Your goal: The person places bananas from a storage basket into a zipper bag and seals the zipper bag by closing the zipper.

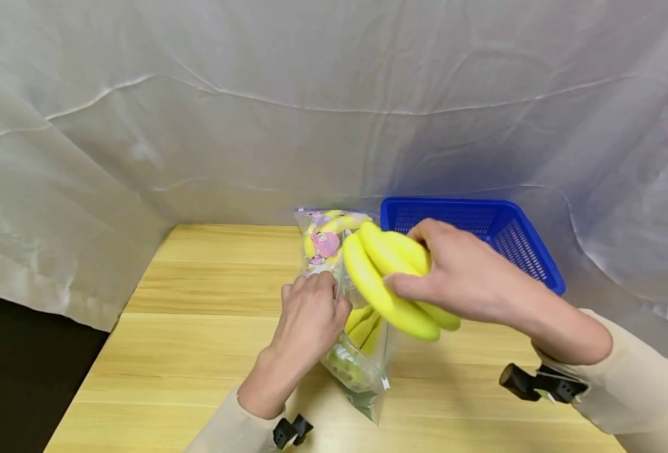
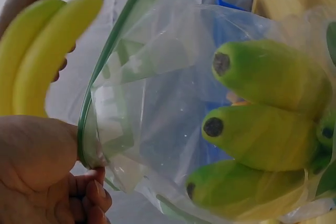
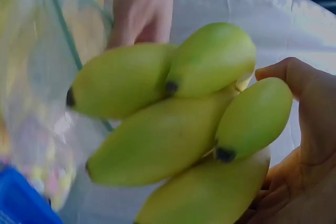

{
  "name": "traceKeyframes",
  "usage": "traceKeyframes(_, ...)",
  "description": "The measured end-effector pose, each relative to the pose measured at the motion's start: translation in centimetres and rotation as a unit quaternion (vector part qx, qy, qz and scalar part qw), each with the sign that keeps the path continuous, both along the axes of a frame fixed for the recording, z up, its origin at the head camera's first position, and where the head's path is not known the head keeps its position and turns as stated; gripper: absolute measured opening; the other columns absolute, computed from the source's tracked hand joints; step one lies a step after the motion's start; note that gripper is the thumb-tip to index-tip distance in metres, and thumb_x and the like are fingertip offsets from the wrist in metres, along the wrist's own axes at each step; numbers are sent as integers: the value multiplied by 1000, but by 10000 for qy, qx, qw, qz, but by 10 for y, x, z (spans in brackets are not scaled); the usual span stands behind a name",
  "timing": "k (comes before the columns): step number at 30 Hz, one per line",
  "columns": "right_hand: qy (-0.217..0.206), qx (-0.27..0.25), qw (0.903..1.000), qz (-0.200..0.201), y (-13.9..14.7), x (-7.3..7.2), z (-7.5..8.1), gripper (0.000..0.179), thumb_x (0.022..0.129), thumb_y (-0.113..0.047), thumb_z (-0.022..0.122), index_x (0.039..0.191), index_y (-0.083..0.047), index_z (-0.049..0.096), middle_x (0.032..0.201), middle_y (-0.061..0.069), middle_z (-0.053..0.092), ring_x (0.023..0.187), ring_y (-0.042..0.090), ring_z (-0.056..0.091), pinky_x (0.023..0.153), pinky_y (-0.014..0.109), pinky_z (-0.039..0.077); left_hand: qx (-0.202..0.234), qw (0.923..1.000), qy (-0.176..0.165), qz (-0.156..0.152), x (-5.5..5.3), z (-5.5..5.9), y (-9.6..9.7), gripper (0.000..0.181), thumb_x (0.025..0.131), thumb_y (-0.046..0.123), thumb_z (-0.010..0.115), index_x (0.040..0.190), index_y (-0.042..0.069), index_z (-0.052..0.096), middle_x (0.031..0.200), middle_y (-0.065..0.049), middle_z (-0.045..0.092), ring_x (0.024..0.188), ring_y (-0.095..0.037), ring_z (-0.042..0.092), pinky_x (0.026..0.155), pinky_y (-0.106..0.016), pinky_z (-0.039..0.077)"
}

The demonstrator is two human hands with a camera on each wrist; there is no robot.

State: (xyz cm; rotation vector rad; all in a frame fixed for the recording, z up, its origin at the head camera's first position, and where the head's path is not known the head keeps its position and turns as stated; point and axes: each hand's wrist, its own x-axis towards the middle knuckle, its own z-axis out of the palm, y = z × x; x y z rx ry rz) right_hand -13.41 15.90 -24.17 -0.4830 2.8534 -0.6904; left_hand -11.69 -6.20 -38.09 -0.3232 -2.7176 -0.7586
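A clear zip bag (image 1: pixel 370 406) with a green-edged mouth stands on the table, with a bunch of yellow-green bananas (image 2: pixel 252 135) inside. My left hand (image 1: pixel 308 314) pinches the rim of its mouth; in the left wrist view the thumb and fingers meet at the green zip strip (image 2: pixel 100 72). Held just above and right of that mouth is a second banana bunch (image 1: pixel 387 283), gripped by my right hand (image 1: pixel 470 270). The right wrist view shows the dark tips of this bunch (image 3: pixel 157 140) pointing away from the palm, with the bag beside them.
Behind my left hand lies another clear bag (image 1: pixel 325 244) with pink cartoon prints and yellow contents. A blue plastic basket (image 1: pixel 529 242) stands at the back right, partly behind my right hand. Grey-white cloth (image 1: pixel 311 145) hangs around the wooden table (image 1: pixel 198 352).
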Motion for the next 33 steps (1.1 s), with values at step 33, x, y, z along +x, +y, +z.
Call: traceKeyframes(33,-1745,1498,9723,414,-27,-79,-66,46,91,-54,61,81,-9,67,77,7,70,59,19,68,54,32,58,675,9962,-372,-410,8,10,33,17,97,15,54,81,17,47,69,3,46,71,-20,44,73,-35,31)
